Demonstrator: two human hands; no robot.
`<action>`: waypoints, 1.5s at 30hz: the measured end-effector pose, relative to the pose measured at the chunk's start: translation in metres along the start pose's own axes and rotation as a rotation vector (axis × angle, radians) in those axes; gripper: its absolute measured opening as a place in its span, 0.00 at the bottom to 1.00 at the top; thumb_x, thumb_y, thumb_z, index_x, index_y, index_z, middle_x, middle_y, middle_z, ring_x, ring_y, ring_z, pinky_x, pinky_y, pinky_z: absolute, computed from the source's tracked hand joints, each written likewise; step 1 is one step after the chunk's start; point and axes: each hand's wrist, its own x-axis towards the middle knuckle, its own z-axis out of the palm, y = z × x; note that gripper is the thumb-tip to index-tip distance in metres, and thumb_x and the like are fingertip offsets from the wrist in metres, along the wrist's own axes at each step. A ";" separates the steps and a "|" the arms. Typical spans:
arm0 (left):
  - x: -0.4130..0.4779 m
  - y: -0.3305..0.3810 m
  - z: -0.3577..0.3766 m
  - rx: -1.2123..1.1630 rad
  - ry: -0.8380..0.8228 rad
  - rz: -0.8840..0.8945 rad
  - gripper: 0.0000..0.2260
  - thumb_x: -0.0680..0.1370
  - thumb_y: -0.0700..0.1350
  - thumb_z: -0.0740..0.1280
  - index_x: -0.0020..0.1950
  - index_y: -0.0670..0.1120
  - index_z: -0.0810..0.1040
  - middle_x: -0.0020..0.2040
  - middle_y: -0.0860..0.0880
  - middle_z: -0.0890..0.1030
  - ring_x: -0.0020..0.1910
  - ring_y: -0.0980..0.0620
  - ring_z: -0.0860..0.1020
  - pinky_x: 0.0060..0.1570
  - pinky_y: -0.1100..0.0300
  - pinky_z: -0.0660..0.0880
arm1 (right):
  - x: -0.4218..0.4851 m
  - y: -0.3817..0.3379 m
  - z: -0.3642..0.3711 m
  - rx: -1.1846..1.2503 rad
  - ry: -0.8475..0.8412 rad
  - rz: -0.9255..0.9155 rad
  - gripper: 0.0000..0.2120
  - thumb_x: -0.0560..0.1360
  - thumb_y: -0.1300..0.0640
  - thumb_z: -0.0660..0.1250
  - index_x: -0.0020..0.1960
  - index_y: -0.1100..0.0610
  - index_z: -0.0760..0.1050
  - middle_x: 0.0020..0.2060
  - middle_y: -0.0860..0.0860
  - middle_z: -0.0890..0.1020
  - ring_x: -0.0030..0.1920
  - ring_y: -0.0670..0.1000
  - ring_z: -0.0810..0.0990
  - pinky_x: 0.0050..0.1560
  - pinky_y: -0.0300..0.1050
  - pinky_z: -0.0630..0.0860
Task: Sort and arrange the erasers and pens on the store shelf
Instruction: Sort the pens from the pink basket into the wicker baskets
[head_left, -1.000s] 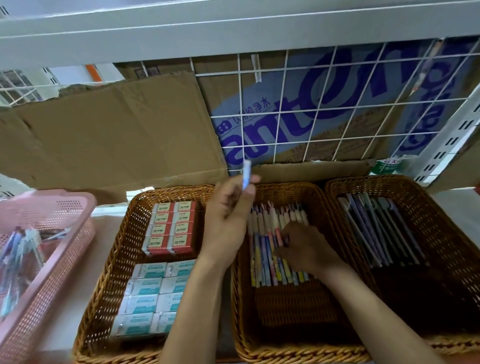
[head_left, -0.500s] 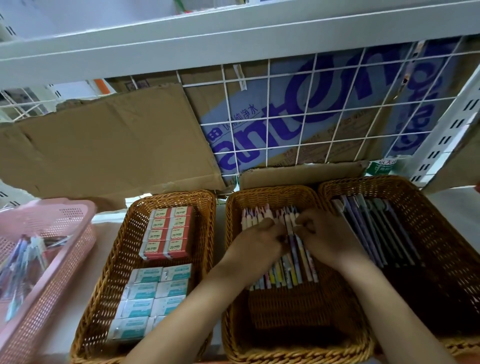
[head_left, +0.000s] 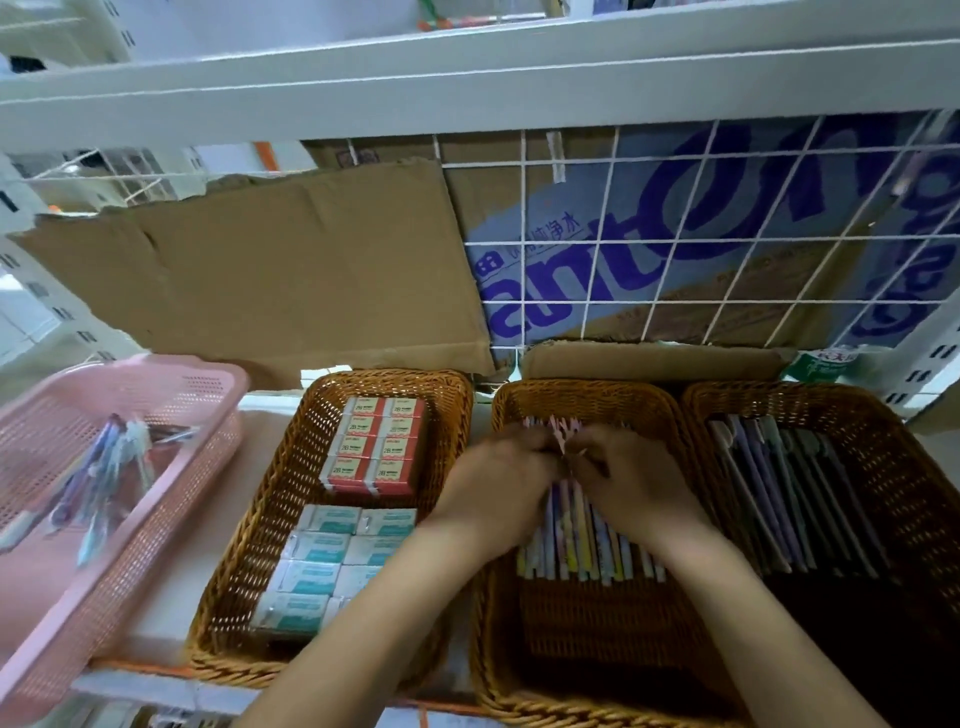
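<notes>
Head view: pens (head_left: 582, 545) are laid front-to-back in middle basket (head_left: 571, 623)
Left hand (head_left: 498, 483): on far tips, grip cannot be told
Right hand (head_left: 631, 480): alongside, equally near, likewise blurred

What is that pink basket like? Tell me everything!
The pink basket looks like plastic, with rounded corners, a smooth rim and walls full of tiny holes. It sits upright on the shelf, left of the wicker basket of erasers, with a gap between. A loose jumble of pens lies inside.
</notes>
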 end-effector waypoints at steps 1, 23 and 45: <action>-0.008 -0.010 -0.006 -0.009 0.031 -0.066 0.18 0.77 0.43 0.64 0.66 0.52 0.73 0.66 0.53 0.69 0.66 0.50 0.68 0.62 0.56 0.69 | 0.003 -0.013 0.004 -0.017 -0.006 -0.045 0.11 0.80 0.54 0.59 0.59 0.51 0.76 0.54 0.49 0.81 0.55 0.50 0.78 0.54 0.44 0.73; -0.217 -0.318 -0.030 -0.123 -0.244 -1.106 0.51 0.59 0.81 0.55 0.71 0.48 0.66 0.62 0.44 0.76 0.60 0.43 0.75 0.62 0.51 0.71 | 0.089 -0.320 0.233 -0.337 -0.324 -0.548 0.16 0.75 0.56 0.60 0.61 0.60 0.68 0.58 0.59 0.74 0.58 0.60 0.74 0.58 0.51 0.73; -0.223 -0.334 -0.042 -0.362 -0.007 -1.247 0.07 0.78 0.39 0.61 0.54 0.39 0.75 0.36 0.49 0.73 0.31 0.54 0.72 0.29 0.64 0.69 | 0.128 -0.337 0.257 -0.135 -0.181 -0.376 0.05 0.76 0.57 0.62 0.42 0.54 0.73 0.34 0.51 0.77 0.34 0.51 0.78 0.33 0.41 0.70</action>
